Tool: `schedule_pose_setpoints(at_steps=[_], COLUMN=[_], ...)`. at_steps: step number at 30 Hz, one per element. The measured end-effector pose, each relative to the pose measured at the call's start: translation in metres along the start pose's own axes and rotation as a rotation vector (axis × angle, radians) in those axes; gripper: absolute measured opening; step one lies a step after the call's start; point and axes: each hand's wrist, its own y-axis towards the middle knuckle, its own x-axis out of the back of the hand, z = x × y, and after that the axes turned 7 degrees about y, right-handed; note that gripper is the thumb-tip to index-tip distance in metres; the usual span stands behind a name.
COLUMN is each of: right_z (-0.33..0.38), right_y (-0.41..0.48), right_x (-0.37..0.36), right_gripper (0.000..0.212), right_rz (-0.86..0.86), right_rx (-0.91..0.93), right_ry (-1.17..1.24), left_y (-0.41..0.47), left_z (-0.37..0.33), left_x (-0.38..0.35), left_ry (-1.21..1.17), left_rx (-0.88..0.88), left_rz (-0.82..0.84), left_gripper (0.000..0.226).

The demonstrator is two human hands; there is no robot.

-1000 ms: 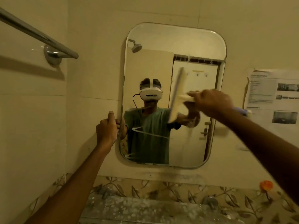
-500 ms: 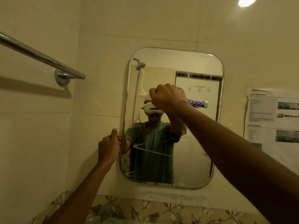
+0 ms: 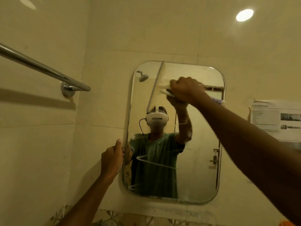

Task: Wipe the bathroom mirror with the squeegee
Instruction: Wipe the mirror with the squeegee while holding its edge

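The rounded rectangular mirror (image 3: 200,168) hangs on the tiled wall and shows thin wet streaks across its lower half. My right hand (image 3: 187,89) grips the handle of a white squeegee (image 3: 156,84), whose long blade stands nearly upright against the glass, reaching from the mirror's top edge down its upper left part. The purple end of the handle sticks out behind my wrist. My left hand (image 3: 112,158) holds the mirror's left edge at mid height, thumb up. The glass reflects a person in a green shirt wearing a white headset.
A chrome towel bar (image 3: 42,69) juts from the left wall at upper left. A printed paper notice (image 3: 276,118) is stuck to the wall right of the mirror. A leaf-patterned tile band (image 3: 110,217) runs below. A ceiling light (image 3: 244,15) glows above.
My right hand has carried the squeegee from the mirror's left side up to its top edge. The view has tilted upward. My left hand has stayed on the mirror's left edge.
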Motion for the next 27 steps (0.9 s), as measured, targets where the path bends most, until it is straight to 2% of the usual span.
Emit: schedule_pose_setpoints(at_steps=[3, 5, 8, 12, 15, 17, 21, 24, 27], right_z=[0.045, 0.049, 0.016, -0.059, -0.078, -0.07, -0.038, -0.015, 0.011], right_y=[0.019, 0.019, 0.008, -0.033, -0.058, -0.057, -0.043, -0.03, -0.012], right_x=[0.001, 0.0, 0.001, -0.002, -0.006, -0.005, 0.012, 0.018, 0.016], right_gripper=[0.017, 0.019, 0.025, 0.03, 0.038, 0.041, 0.068, 0.053, 0.034], right_rz=[-0.04, -0.065, -0.05, -0.054, -0.095, -0.116, -0.133, -0.119, -0.139], right_rx=[0.035, 0.027, 0.057, -0.081, -0.305, -0.365, -0.41, -0.389, -0.352], right_ry=[0.036, 0.074, 0.01, -0.049, 0.117, 0.216, 0.546, 0.742, 0.767], left_y=[0.0, 0.0, -0.001, -0.001, 0.001, 0.005, 0.021, 0.037, 0.054], left_z=[-0.004, -0.006, -0.007, -0.01, -0.011, -0.013, -0.029, -0.055, -0.094], left_x=[0.001, 0.003, 0.005, 0.008, 0.01, 0.014, 0.025, 0.03, 0.031], left_ry=[-0.05, -0.061, -0.063, 0.005, 0.042, 0.057, 0.202, 0.161, 0.045], left_rx=[0.027, 0.035, 0.036, 0.009, 0.006, 0.015, -0.106, -0.206, -0.261], left_rz=[-0.007, -0.003, 0.013, 0.048, 0.084, 0.135, 0.126, 0.026, 0.005], left_gripper=[0.055, 0.053, 0.055, 0.061, 0.063, 0.059, 0.054, 0.05, 0.036])
